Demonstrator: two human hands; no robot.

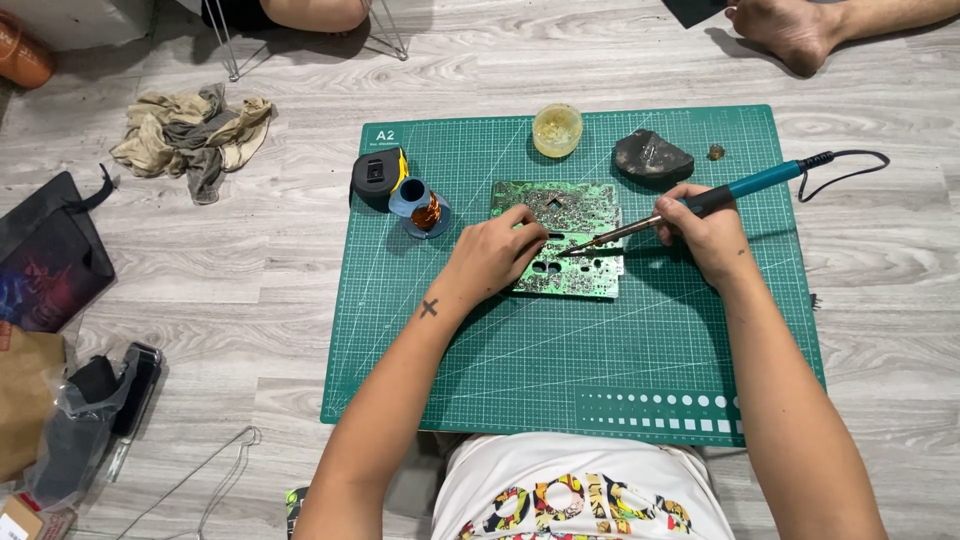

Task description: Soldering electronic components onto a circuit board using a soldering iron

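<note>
Green cutting mat [560, 370] on the wood floor carries a circuit board [580, 205], solder side up, near its middle. Left hand [495, 255] lies on the board's left edge, fingers curled and pressed down, likely to keep it from sliding. Right hand [712, 230] pinches a teal soldering iron [700, 203] pen-fashion, wrist low on the mat for steadiness, tip angled down-left onto the board's centre. Flux jar [557, 129], sponge [652, 156] and solder spool [420, 205] sit just behind, within easy reach.
</note>
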